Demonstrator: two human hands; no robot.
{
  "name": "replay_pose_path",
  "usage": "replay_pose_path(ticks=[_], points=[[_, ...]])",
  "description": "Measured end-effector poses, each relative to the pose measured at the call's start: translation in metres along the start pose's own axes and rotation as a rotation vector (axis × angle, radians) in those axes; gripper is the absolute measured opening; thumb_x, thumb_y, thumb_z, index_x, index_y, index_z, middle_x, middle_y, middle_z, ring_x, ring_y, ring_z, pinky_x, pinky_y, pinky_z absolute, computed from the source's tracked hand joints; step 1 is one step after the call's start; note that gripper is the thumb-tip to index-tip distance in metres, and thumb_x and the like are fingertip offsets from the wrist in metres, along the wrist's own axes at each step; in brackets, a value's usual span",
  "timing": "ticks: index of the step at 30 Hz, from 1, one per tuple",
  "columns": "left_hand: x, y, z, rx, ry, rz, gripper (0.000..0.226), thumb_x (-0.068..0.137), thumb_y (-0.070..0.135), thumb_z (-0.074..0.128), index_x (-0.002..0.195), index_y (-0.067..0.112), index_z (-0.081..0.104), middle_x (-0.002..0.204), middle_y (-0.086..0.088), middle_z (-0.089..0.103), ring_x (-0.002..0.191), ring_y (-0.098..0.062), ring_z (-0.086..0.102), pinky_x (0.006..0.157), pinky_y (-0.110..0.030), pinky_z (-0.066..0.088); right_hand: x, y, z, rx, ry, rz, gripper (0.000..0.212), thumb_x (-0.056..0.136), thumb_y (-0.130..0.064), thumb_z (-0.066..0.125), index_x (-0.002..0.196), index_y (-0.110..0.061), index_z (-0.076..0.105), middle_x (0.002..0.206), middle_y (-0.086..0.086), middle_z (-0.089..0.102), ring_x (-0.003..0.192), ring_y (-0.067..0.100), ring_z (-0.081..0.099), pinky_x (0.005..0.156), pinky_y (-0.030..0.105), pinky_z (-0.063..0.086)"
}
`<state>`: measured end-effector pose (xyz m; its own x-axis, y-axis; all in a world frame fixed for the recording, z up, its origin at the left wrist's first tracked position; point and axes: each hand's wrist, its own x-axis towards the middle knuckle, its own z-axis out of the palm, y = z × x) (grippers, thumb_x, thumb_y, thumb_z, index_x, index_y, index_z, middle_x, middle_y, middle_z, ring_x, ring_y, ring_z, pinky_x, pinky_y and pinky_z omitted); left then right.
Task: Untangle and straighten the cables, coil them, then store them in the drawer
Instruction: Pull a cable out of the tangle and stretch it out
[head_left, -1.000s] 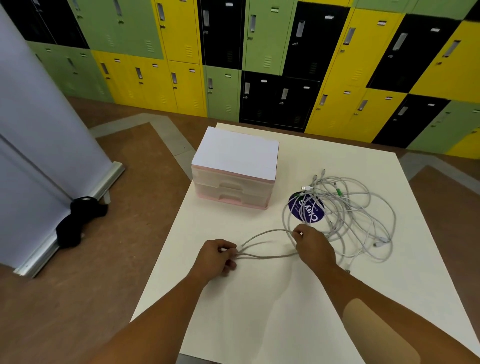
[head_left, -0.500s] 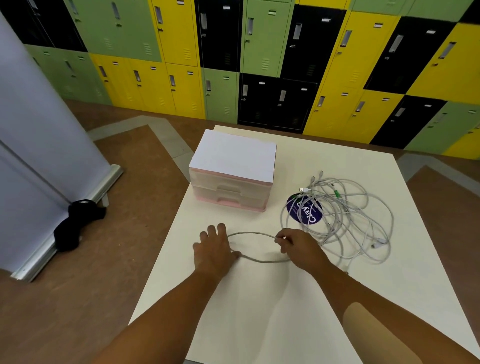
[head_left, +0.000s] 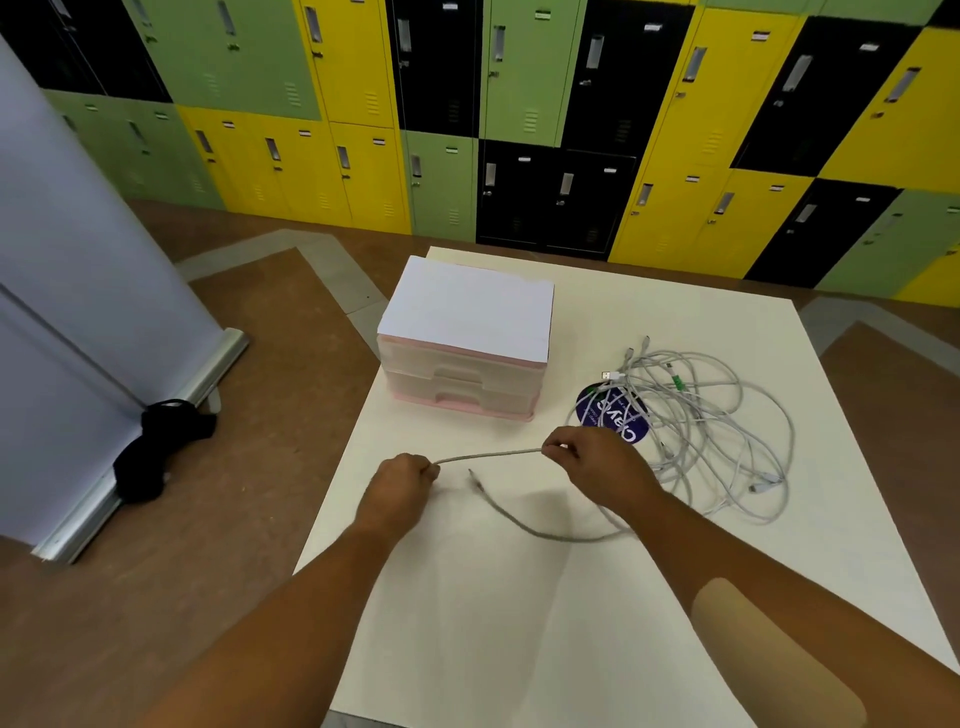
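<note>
The left hand (head_left: 400, 483) and right hand (head_left: 597, 462) reach forward, fingers (head_left: 558, 451) curled.

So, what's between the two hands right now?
In the head view, a straight stretch of grey cable runs from the left hand to the right hand.

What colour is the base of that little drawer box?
The drawer box has a pink base; head view shows it.

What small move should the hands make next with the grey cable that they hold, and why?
Probably the right hand should carry its pinched part over to the left hand, making a first loop. The thin grey cable runs straight between both hands, and a loose grey end lies free on the white table, outside the tangled pile of white cables.
</note>
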<state>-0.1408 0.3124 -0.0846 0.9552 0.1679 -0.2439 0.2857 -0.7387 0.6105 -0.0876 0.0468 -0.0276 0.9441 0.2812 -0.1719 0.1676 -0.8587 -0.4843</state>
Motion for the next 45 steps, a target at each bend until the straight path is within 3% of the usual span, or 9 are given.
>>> replay_pose_path(ticks=[3,6,8,11,17,23,30,34,45], points=[[-0.001,-0.005,-0.008,0.03,-0.006,0.037,0.035,0.1,0.034,0.051,0.07,0.018,0.057,0.064,0.004,0.055,0.07,-0.023,0.055,0.057,-0.031,0.037,0.003,-0.008,0.003,-0.136,-0.163,0.035,0.016,0.095,-0.033,0.055,0.096,-0.03,0.071,0.086,-0.006,0.071,0.08,0.017,0.065,0.072,0.031,0.053],[-0.005,-0.012,-0.01,0.001,-0.06,0.094,0.036,0.1,0.053,0.042,0.083,0.029,0.063,0.079,0.01,0.059,0.077,-0.013,0.056,0.067,-0.032,0.041,0.003,-0.022,0.019,-0.168,-0.338,0.035,0.022,0.09,-0.022,0.054,0.104,-0.027,0.069,0.105,-0.001,0.069,0.093,0.02,0.065,0.081,0.032,0.053],[-0.007,-0.016,-0.009,-0.042,-0.097,0.134,0.038,0.101,0.051,0.039,0.089,0.028,0.067,0.087,0.009,0.059,0.083,-0.013,0.057,0.075,-0.033,0.045,0.003,-0.036,0.032,-0.045,-0.355,0.004,0.025,0.092,-0.021,0.054,0.113,-0.027,0.066,0.108,-0.001,0.067,0.091,0.018,0.062,0.08,0.031,0.05],[-0.005,-0.021,-0.008,-0.031,-0.095,0.227,0.026,0.102,0.036,0.047,0.098,0.028,0.072,0.086,0.007,0.056,0.082,-0.01,0.057,0.074,-0.029,0.045,0.002,-0.064,0.052,0.205,-0.359,-0.022,0.022,0.098,-0.029,0.055,0.116,-0.023,0.065,0.093,-0.004,0.066,0.068,0.009,0.059,0.063,0.023,0.044],[-0.001,-0.039,-0.023,0.102,-0.072,0.319,0.018,0.1,0.029,0.053,0.1,0.023,0.07,0.091,0.013,0.063,0.079,-0.007,0.056,0.064,-0.012,0.034,0.005,-0.092,0.08,0.172,-0.308,-0.059,0.025,0.103,-0.025,0.047,0.116,-0.021,0.067,0.095,-0.013,0.058,0.089,0.013,0.055,0.082,0.033,0.045],[-0.004,-0.066,-0.025,0.158,-0.104,0.284,0.016,0.097,0.028,0.05,0.092,0.023,0.064,0.088,0.009,0.061,0.082,-0.014,0.054,0.074,-0.034,0.045,0.003,-0.106,0.111,0.11,-0.381,-0.018,0.03,0.099,-0.014,0.042,0.118,-0.025,0.062,0.119,0.002,0.065,0.103,0.022,0.06,0.086,0.035,0.049],[-0.015,-0.079,-0.015,0.062,-0.076,0.222,0.011,0.094,0.023,0.056,0.084,0.024,0.06,0.081,0.015,0.057,0.079,-0.012,0.052,0.074,-0.031,0.041,-0.004,-0.106,0.131,0.095,-0.344,0.032,0.019,0.099,-0.018,0.041,0.107,-0.023,0.058,0.092,-0.001,0.062,0.083,0.022,0.057,0.071,0.035,0.046],[-0.015,-0.081,-0.019,0.094,-0.109,0.2,0.016,0.092,0.022,0.058,0.079,0.031,0.053,0.082,0.013,0.056,0.079,-0.011,0.053,0.073,-0.033,0.047,-0.005,-0.105,0.13,0.053,-0.335,0.019,0.012,0.1,-0.023,0.043,0.099,-0.017,0.054,0.094,0.005,0.064,0.085,0.026,0.059,0.072,0.037,0.046],[-0.026,-0.06,-0.011,0.074,-0.146,0.124,0.011,0.096,0.024,0.053,0.085,0.022,0.053,0.08,0.006,0.061,0.076,-0.016,0.056,0.069,-0.033,0.045,-0.017,-0.083,0.129,-0.023,-0.293,-0.009,0.009,0.102,-0.022,0.037,0.095,-0.019,0.043,0.083,0.004,0.057,0.074,0.026,0.055,0.06,0.034,0.037]])
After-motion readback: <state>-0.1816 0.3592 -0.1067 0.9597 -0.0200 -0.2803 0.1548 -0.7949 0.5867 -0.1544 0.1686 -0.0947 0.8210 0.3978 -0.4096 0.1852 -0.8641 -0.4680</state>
